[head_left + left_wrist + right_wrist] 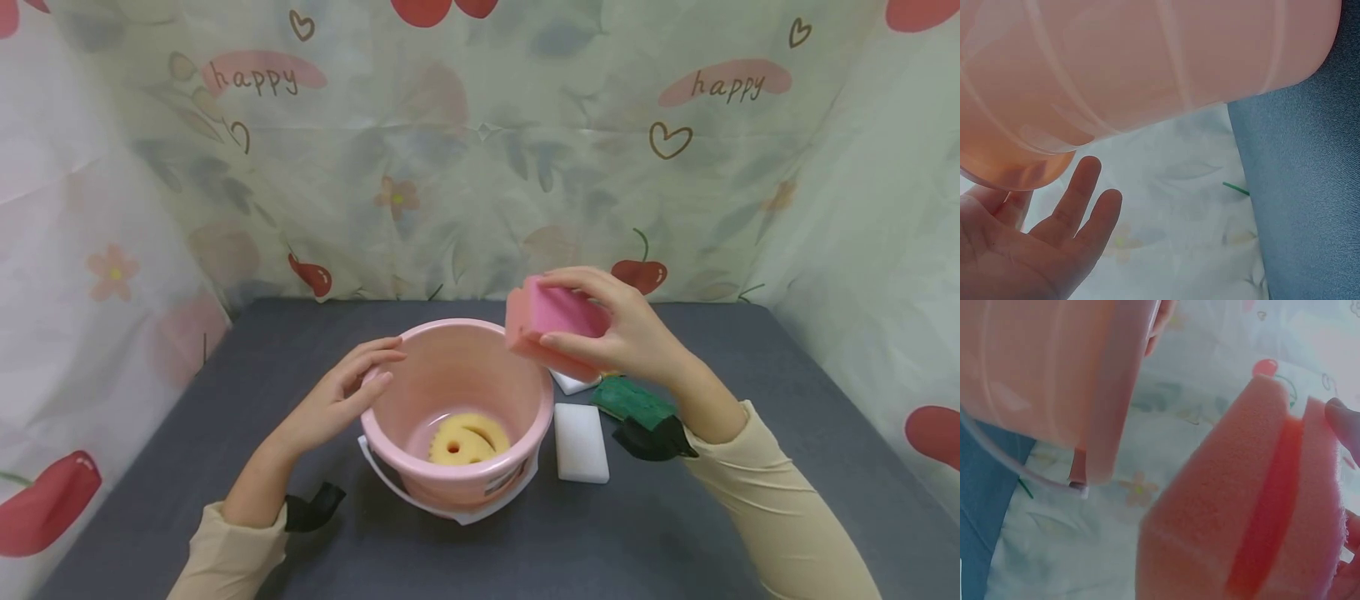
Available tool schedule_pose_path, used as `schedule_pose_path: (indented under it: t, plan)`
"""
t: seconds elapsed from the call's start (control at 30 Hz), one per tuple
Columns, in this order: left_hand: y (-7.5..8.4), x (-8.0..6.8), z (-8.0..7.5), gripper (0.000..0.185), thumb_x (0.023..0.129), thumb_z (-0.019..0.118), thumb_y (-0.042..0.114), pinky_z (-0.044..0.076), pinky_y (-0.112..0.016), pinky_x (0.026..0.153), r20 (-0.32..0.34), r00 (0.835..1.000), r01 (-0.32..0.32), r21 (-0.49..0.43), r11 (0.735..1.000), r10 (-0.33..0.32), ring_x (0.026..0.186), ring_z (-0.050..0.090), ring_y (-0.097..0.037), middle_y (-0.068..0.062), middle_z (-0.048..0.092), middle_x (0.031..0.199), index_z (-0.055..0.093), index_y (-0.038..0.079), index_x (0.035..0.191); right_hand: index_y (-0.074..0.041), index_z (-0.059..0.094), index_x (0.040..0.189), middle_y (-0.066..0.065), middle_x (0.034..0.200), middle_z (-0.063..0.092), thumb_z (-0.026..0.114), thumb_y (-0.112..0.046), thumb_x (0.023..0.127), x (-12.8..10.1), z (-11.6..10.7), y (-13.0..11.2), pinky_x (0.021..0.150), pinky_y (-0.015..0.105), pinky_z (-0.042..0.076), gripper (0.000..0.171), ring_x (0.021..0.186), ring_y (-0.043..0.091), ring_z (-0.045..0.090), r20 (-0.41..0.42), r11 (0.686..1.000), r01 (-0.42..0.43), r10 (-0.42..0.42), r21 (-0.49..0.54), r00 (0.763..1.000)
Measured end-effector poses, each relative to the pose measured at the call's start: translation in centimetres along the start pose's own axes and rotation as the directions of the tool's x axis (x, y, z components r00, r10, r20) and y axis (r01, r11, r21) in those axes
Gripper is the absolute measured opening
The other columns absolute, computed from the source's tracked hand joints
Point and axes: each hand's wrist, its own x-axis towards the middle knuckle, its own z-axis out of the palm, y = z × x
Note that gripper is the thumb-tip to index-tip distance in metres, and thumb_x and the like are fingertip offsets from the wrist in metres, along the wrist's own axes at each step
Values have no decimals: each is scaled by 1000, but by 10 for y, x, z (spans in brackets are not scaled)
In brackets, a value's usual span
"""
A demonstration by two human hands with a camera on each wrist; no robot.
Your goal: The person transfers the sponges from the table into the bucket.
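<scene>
In my right hand (633, 333) a thick pink sponge (573, 321) is pinched between thumb and fingers, held up over the right rim of a pink bucket (390, 454). The right wrist view shows the sponge (1210, 481) close up, with a deep groove along its side. At the bucket's left rim, my left hand (341, 392) rests with fingers spread and loosely straight. Seen from the left wrist, those fingers (1075, 200) lie beside the rim, some of them partly hidden behind it. Inside the bucket lies a round yellow sponge (467, 437) with holes and a curved slit.
Right of the bucket, a white sponge block (582, 443) lies on the dark grey table (705, 533). Behind it are a green scouring pad (633, 400) and another white piece (573, 383), partly covered. The bucket's white handle (461, 518) hangs down in front. Printed cloth (480, 167) encloses the table.
</scene>
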Motion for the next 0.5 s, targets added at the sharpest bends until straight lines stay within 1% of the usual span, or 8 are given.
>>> schedule_pose_path:
  t: [0.27,0.33,0.4,0.47,0.5]
  plan:
    - [-1,0,0,36,96,49,19,36,-7,94,1,1000,1,-2,1000,-1,138,29,-29,-7,33,148,51,9,130,-16,55,127,3,128,55,76,-14,76,8,7,-8,77,29,52,55,105,14,50,23,999,3,-4,41,1000]
    - [-1,0,0,36,96,49,20,38,-12,96,1,1000,6,7,1000,-6,137,30,-29,-7,33,148,50,9,131,-16,55,127,3,128,55,76,-14,76,10,9,-9,78,29,51,55,105,14,50,29,999,14,-15,50,999]
    - [-1,0,0,36,96,49,20,40,-19,99,0,1000,11,14,1000,-11,137,30,-29,-6,33,148,50,9,131,-15,55,126,3,128,55,77,-13,75,12,11,-11,79,30,51,55,106,14,50,33,998,29,-31,59,999]
    - [0,0,0,36,96,49,21,41,-23,101,0,1000,14,18,1000,-14,137,31,-28,-6,33,148,50,10,131,-15,56,126,3,128,55,77,-13,75,13,13,-13,80,30,51,56,108,13,50,33,997,44,-46,64,998]
    - [0,0,0,36,96,49,21,40,-24,101,1,1000,15,17,1000,-15,137,31,-28,-6,33,148,50,10,131,-15,56,126,3,129,55,77,-13,75,14,14,-14,81,30,51,55,108,13,50,34,997,49,-52,66,998]
